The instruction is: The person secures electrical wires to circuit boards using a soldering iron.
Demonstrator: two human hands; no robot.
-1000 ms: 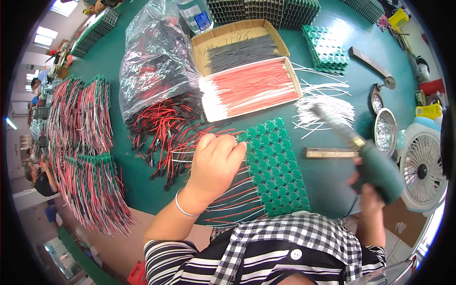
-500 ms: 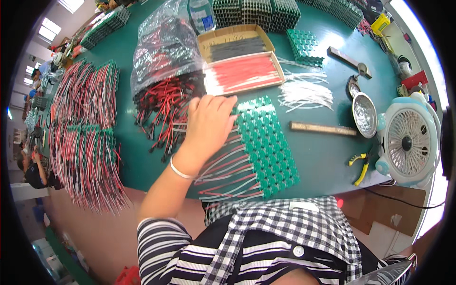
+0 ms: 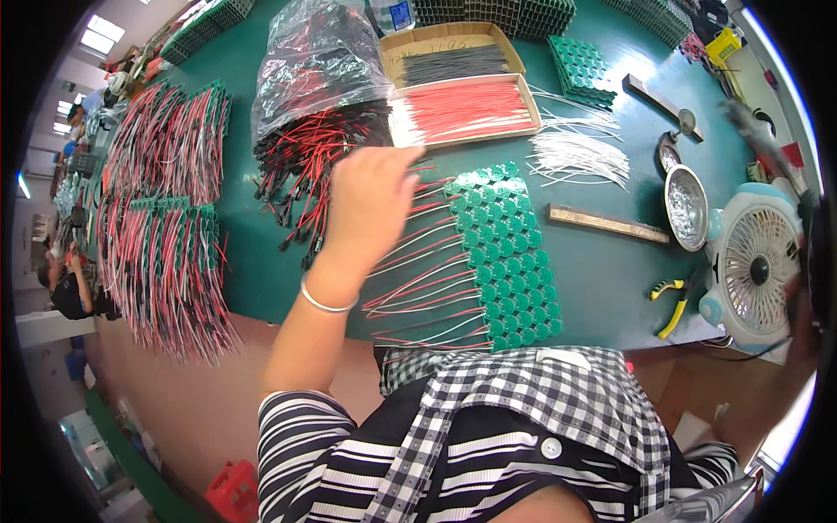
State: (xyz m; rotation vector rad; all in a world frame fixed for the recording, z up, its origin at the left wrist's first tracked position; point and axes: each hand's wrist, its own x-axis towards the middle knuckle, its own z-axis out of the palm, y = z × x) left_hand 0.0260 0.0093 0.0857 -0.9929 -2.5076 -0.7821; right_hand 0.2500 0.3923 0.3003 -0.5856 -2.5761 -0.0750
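Note:
My left hand (image 3: 373, 205) hovers left of the top corner of a green circuit-board panel (image 3: 510, 261) made up of many small round boards. Its fingers are pinched together, and a short piece of red wire (image 3: 424, 168) shows at the fingertips. Red and white wires (image 3: 418, 279) stick out leftward from the panel's left edge, some passing under my hand. At the far right, my right hand (image 3: 804, 292) is dark and smeared at the picture's rim, in front of a fan. A blurred grey, long thing (image 3: 757, 135) shows above it; whether I hold it cannot be told.
Shallow boxes hold red wires (image 3: 471, 109) and black wires (image 3: 453, 65). White wires (image 3: 580, 152) lie loose beside them. A plastic bag (image 3: 318, 65) spills red-black leads. Wired panels (image 3: 161, 253) lie left. Rightward are a bar (image 3: 606, 224), metal bowl (image 3: 686, 209), cutters (image 3: 671, 307) and fan (image 3: 757, 266).
My right arm has come up at the far right edge, over the fan. My left hand stays by the panel's upper left, its fingers slightly shifted. The whole view has tilted a little.

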